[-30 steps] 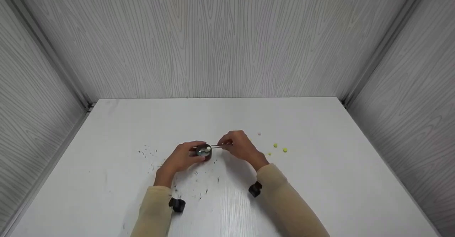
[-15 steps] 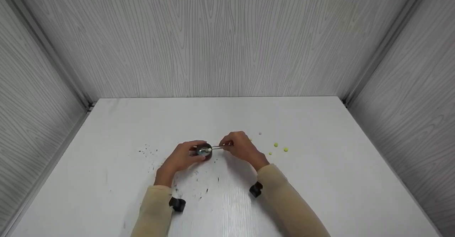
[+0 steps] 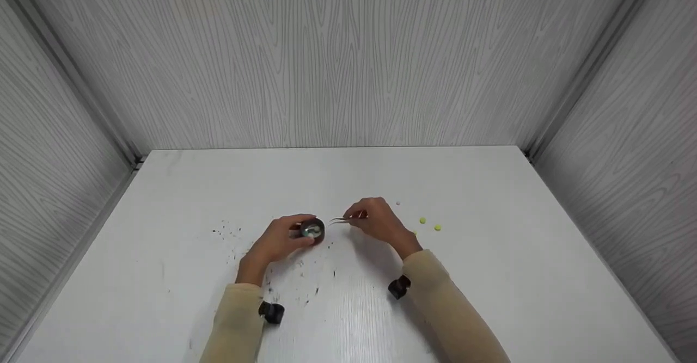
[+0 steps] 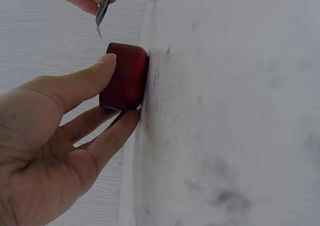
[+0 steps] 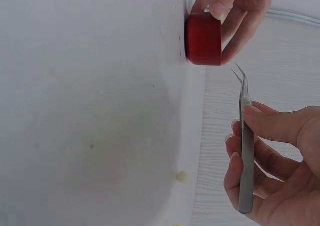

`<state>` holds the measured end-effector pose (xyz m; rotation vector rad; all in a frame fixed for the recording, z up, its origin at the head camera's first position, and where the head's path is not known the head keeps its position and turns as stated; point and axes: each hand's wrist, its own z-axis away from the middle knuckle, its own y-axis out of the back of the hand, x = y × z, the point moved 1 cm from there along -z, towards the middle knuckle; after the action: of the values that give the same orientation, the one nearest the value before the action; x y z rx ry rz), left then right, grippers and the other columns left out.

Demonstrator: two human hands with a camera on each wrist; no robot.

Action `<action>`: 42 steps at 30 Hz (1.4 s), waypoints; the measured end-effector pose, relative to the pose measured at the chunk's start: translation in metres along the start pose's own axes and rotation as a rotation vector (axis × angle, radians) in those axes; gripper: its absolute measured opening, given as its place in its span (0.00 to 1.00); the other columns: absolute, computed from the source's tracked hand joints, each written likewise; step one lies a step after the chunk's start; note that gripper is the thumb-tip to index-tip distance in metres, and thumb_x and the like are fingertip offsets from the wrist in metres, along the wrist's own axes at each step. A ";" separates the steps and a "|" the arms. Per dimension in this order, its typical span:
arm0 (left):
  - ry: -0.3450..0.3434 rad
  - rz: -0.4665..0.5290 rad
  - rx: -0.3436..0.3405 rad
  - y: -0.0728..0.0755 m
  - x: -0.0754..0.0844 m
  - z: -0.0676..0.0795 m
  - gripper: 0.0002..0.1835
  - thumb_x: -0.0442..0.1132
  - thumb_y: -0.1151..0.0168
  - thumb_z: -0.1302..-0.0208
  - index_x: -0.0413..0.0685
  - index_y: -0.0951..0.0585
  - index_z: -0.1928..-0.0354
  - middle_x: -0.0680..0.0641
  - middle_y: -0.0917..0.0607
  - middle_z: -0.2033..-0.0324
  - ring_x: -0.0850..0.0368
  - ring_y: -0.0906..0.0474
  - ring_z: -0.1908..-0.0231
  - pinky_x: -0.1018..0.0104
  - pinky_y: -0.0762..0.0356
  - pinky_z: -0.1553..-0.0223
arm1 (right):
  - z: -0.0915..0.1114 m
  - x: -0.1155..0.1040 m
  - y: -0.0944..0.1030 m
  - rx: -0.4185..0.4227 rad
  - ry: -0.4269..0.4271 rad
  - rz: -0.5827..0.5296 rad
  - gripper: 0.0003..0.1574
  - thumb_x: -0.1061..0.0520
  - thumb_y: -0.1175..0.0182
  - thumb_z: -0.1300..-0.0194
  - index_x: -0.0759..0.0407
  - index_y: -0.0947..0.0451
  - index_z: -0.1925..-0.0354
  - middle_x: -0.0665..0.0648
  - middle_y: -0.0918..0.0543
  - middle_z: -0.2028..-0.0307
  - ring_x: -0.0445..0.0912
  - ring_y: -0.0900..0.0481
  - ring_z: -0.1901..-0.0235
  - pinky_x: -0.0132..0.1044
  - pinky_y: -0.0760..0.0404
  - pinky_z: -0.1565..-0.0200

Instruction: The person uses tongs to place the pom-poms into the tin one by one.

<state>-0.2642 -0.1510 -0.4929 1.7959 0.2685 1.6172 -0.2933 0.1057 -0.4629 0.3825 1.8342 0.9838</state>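
My left hand (image 3: 276, 240) grips a small round red cup (image 4: 125, 76), thumb on one side and fingers on the other, its base against the white table. From above, the cup's dark rim (image 3: 320, 239) and shiny inside show, with something whitish in it. Tweezers (image 5: 246, 161) with bent, fine tips are pinched between thumb and fingers of my right hand (image 3: 377, 221). Their tips stand slightly apart with nothing between them, just right of the cup in the head view.
Yellow beads (image 3: 438, 227) and a paler small bead (image 3: 398, 203) lie on the white table (image 3: 490, 287) right of the right hand. Dark specks (image 3: 226, 229) are scattered left of and in front of the cup. Wood-patterned panels (image 3: 348, 69) enclose the back and sides.
The tweezers' tips, earlier over the cup at a small white piece, have withdrawn to the right with the right hand and now stand apart. The left hand and cup stay put.
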 end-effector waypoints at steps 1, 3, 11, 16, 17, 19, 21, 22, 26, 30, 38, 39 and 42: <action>0.002 0.005 0.000 0.000 0.000 0.000 0.28 0.35 0.33 0.30 0.45 0.25 0.29 0.34 0.22 0.33 0.33 0.23 0.34 0.40 0.25 0.32 | 0.001 0.001 0.002 0.002 -0.005 0.000 0.08 0.66 0.32 0.34 0.59 0.09 0.57 0.57 0.09 0.63 0.45 0.17 0.64 0.35 0.18 0.60; -0.002 0.008 0.001 0.001 0.000 0.001 0.28 0.34 0.33 0.30 0.44 0.25 0.29 0.34 0.22 0.33 0.33 0.23 0.34 0.40 0.25 0.32 | 0.002 0.003 0.006 0.007 -0.010 0.002 0.08 0.66 0.32 0.34 0.58 0.09 0.58 0.57 0.09 0.63 0.45 0.17 0.64 0.36 0.18 0.60; -0.007 0.008 0.003 0.001 0.000 0.001 0.28 0.34 0.33 0.30 0.43 0.25 0.30 0.33 0.23 0.32 0.32 0.23 0.34 0.40 0.25 0.32 | 0.013 0.014 0.028 0.021 -0.022 0.019 0.08 0.65 0.32 0.33 0.59 0.09 0.57 0.58 0.09 0.62 0.46 0.16 0.63 0.38 0.16 0.59; -0.002 0.010 0.003 0.001 0.000 0.000 0.28 0.34 0.33 0.30 0.44 0.25 0.29 0.34 0.23 0.32 0.33 0.23 0.34 0.40 0.26 0.32 | 0.022 0.022 0.043 0.034 -0.025 0.035 0.08 0.65 0.31 0.34 0.59 0.09 0.58 0.58 0.10 0.64 0.46 0.17 0.65 0.36 0.19 0.61; -0.006 0.008 0.002 0.001 0.000 0.000 0.28 0.34 0.33 0.30 0.44 0.25 0.30 0.33 0.23 0.33 0.33 0.23 0.35 0.40 0.25 0.32 | 0.024 0.024 0.046 0.035 -0.029 0.035 0.08 0.66 0.31 0.34 0.59 0.09 0.58 0.58 0.10 0.64 0.46 0.17 0.65 0.35 0.19 0.61; -0.012 0.008 0.001 0.001 -0.001 0.000 0.28 0.34 0.33 0.30 0.44 0.25 0.30 0.33 0.22 0.33 0.33 0.23 0.35 0.40 0.25 0.33 | 0.027 0.028 0.051 0.038 -0.033 0.037 0.07 0.66 0.31 0.35 0.59 0.09 0.59 0.58 0.10 0.65 0.46 0.18 0.66 0.35 0.20 0.62; -0.013 0.009 0.000 0.000 -0.001 0.000 0.28 0.34 0.33 0.30 0.44 0.24 0.30 0.33 0.22 0.33 0.33 0.23 0.35 0.40 0.25 0.33 | 0.031 0.033 0.055 0.036 -0.041 0.039 0.07 0.66 0.30 0.35 0.59 0.09 0.59 0.58 0.10 0.65 0.46 0.18 0.66 0.35 0.21 0.62; -0.011 0.010 -0.001 0.000 -0.001 0.000 0.28 0.35 0.33 0.30 0.44 0.24 0.30 0.34 0.22 0.33 0.33 0.23 0.35 0.41 0.25 0.33 | 0.033 0.035 0.056 0.036 -0.043 0.041 0.07 0.66 0.30 0.36 0.59 0.09 0.59 0.58 0.10 0.65 0.46 0.18 0.66 0.35 0.21 0.62; -0.001 0.012 0.000 0.000 -0.002 0.000 0.28 0.36 0.33 0.30 0.45 0.25 0.29 0.35 0.23 0.32 0.34 0.23 0.34 0.41 0.25 0.32 | 0.040 0.043 0.062 0.037 -0.056 0.059 0.07 0.66 0.30 0.36 0.59 0.09 0.59 0.58 0.10 0.65 0.46 0.18 0.66 0.36 0.20 0.61; 0.001 0.011 0.005 0.000 -0.002 0.000 0.28 0.35 0.33 0.30 0.45 0.24 0.30 0.35 0.23 0.32 0.34 0.23 0.34 0.41 0.25 0.32 | 0.046 0.051 0.067 0.046 -0.079 0.068 0.07 0.66 0.30 0.36 0.59 0.09 0.60 0.58 0.10 0.65 0.48 0.17 0.65 0.38 0.20 0.60; 0.002 0.004 -0.004 -0.001 -0.002 0.000 0.28 0.35 0.32 0.30 0.46 0.24 0.30 0.34 0.23 0.33 0.33 0.23 0.34 0.40 0.25 0.33 | 0.058 0.063 0.076 0.037 -0.111 0.072 0.07 0.66 0.30 0.36 0.58 0.08 0.61 0.57 0.10 0.66 0.47 0.18 0.64 0.39 0.20 0.59; 0.001 0.002 -0.005 -0.001 -0.002 0.000 0.28 0.36 0.32 0.30 0.46 0.24 0.30 0.34 0.23 0.33 0.33 0.23 0.34 0.40 0.25 0.33 | 0.059 0.064 0.077 0.036 -0.110 0.073 0.07 0.66 0.30 0.36 0.58 0.08 0.61 0.57 0.10 0.66 0.47 0.17 0.64 0.39 0.20 0.59; 0.010 0.005 -0.002 0.000 -0.002 0.000 0.28 0.36 0.33 0.30 0.46 0.24 0.29 0.34 0.23 0.32 0.33 0.24 0.34 0.40 0.25 0.32 | 0.061 0.064 0.080 0.032 -0.114 0.074 0.07 0.66 0.30 0.37 0.59 0.08 0.61 0.57 0.10 0.65 0.48 0.17 0.64 0.39 0.20 0.58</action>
<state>-0.2643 -0.1519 -0.4947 1.7889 0.2675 1.6301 -0.2829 0.2243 -0.4525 0.5193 1.7443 0.9647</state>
